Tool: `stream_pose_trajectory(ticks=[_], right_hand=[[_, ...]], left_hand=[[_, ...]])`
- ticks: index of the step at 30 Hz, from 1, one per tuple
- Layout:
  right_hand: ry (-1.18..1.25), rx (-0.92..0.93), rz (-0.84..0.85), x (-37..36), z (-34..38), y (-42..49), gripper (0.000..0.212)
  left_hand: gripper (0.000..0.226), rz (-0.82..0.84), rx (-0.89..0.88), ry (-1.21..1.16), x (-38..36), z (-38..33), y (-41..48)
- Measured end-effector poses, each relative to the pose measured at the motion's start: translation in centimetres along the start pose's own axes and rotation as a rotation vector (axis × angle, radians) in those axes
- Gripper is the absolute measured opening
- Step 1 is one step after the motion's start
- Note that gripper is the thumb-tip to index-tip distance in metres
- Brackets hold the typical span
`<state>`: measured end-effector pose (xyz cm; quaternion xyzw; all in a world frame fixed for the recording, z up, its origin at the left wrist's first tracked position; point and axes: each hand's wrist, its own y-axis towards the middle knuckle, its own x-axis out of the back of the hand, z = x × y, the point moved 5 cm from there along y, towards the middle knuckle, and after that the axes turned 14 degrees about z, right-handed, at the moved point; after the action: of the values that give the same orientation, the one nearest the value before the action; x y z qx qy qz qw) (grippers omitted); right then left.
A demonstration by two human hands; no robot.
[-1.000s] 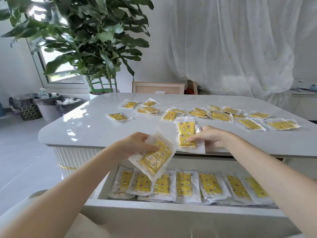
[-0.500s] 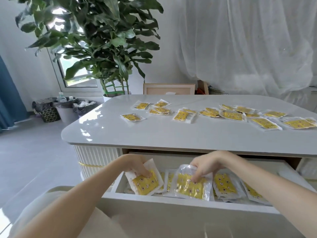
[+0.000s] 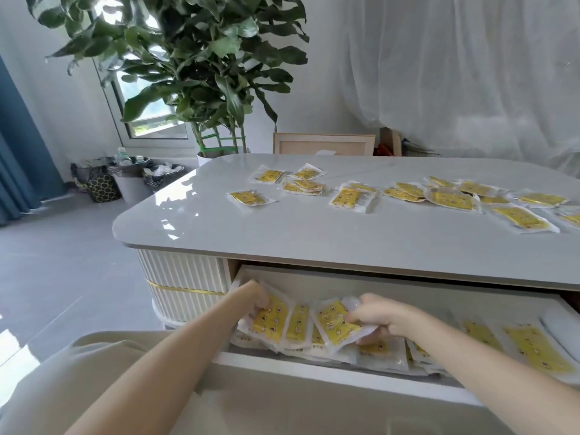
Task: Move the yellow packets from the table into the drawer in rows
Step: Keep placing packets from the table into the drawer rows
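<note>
Placing step. Left grip (image 3: pixel 255 298) holds a yellow packet (image 3: pixel 270 321), right grip (image 3: pixel 381 318) pinches a second packet (image 3: pixel 333 323), both down in the drawer (image 3: pixel 314 370). Next, likely: lay them flat, release, then reach up and beyond for loose packets (image 3: pixel 346 197) on the tabletop (image 3: pixel 314 237).

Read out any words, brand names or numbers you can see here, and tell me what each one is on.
No text is legible anywhere.
Packets on the table: yellow panels with small dark marks, too blurred to read.
Packets in the drawer, including those the left hand and right hand hold: same, unreadable.
Bottles beside the bins: labels too small.
</note>
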<state>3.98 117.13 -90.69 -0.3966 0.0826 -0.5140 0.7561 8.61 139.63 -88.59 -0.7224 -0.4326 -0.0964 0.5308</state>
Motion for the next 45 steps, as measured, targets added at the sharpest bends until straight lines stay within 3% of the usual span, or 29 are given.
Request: stream_pose_trajectory(ticks=[4,8,10,12,14,17,20,22,26,30,33,38,45], right_hand=[[0.102,0.044,0.004,-1.1,0.6,0.9,0.034],[0.209,0.072,-0.011,-1.5,0.8,1.0,0.034],[0.254,0.073,-0.013,-1.4,0.6,1.1,0.042],[0.27,0.065,-0.018,-1.2,0.4,1.0,0.047],[0.279,0.056,-0.021,-0.9,0.1,0.9,0.042],[0.287,0.042,-0.034,-0.2,-0.4,0.6,0.032],[0.296,0.037,-0.03,0.1,-0.5,0.0,0.028],[0.298,0.042,-0.033,0.3,-0.4,-0.5,0.026],[0.316,0.051,-0.022,1.1,-0.3,-1.5,0.02],[0.328,0.034,-0.037,2.0,-1.0,-2.3,0.016],[0.295,0.001,-0.056,2.6,-1.7,-2.7,0.023],[0.213,-0.055,-0.114,4.2,-3.1,-3.7,0.028],[-0.154,-0.144,-0.214,4.1,-3.9,-3.5,0.011]], left_hand=[[0.048,-0.18,-0.037,0.133,0.5,0.1,0.6],[0.056,-0.404,-0.093,0.697,-0.5,-1.1,-0.6],[0.058,-0.458,-0.102,0.855,-0.5,-1.3,-0.5],[0.056,-0.425,-0.148,0.914,-0.3,-1.6,-0.5],[0.06,-0.267,-0.201,0.951,-0.7,-1.6,0.1],[0.092,0.025,-0.128,1.066,-1.9,-0.8,0.2],[0.096,0.026,-0.075,1.198,-2.6,-0.3,0.2],[0.088,0.016,-0.141,1.184,-2.6,-0.6,0.4],[0.066,0.1,-0.254,0.919,-1.4,-2.0,0.2],[0.035,0.118,-0.259,1.01,-1.8,-2.5,-0.2],[0.055,0.109,-0.228,1.076,-2.9,-2.3,-0.4],[0.085,0.169,-0.262,0.962,-4.3,-1.7,0.3],[0.078,0.239,-0.446,0.881,-6.4,-2.8,-0.5]])
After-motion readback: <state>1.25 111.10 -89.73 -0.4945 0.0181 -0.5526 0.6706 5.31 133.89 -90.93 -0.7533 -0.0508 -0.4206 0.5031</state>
